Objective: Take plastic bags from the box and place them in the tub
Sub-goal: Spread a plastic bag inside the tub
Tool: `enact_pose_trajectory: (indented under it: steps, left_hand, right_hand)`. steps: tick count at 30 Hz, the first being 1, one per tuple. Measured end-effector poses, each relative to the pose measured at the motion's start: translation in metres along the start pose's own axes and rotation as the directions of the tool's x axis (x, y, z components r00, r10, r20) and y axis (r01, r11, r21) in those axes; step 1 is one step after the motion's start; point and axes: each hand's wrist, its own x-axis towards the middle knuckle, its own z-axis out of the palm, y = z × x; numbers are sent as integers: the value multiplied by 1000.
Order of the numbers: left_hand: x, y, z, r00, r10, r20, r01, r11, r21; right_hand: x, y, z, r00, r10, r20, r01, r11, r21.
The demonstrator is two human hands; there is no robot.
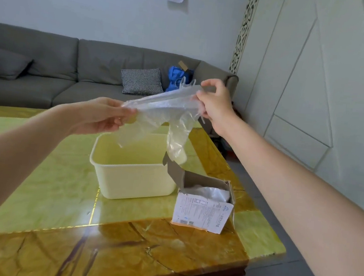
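Both hands, left hand [103, 117] and right hand [215, 105], pinch a clear plastic bag [168, 109] stretched left to right, directly above the cream tub [128, 177]; the box [203, 209] sits right.

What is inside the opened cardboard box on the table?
Crumpled clear plastic bags fill the top of the cardboard box. Its printed front wall hides everything lower, so how many bags remain cannot be seen.

On the table [60, 193] the box [202, 213] stands just right of the tub [132, 177], the sofa [83, 72] behind.
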Motion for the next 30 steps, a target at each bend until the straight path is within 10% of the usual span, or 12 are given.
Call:
enact_pose_trajectory:
  steps: [5, 9, 21, 26, 30]
  left_hand:
    - [22, -24, -17, 968, 1, -250, 59, 971, 231]
    - [53, -48, -12, 960, 91, -264, 154, 616, 773]
    - [73, -75, -13, 989, -4, -145, 145, 7, 989]
    - [77, -69, 5, 981, -193, 17, 28, 227, 973]
    - [82, -75, 7, 927, -369, 65, 17, 215, 977]
  right_hand:
    - [19, 44, 19, 983, -79, 164, 133, 928, -348]
    - [28, 64, 42, 895, 52, 442, 283, 702, -654]
    - [45, 115, 82, 655, 471, 591, 562, 219, -798]
    - [48, 125, 95, 635, 492, 596, 617, 140, -774]
    - [51, 132, 106, 595, 558, 579, 617, 144, -773]
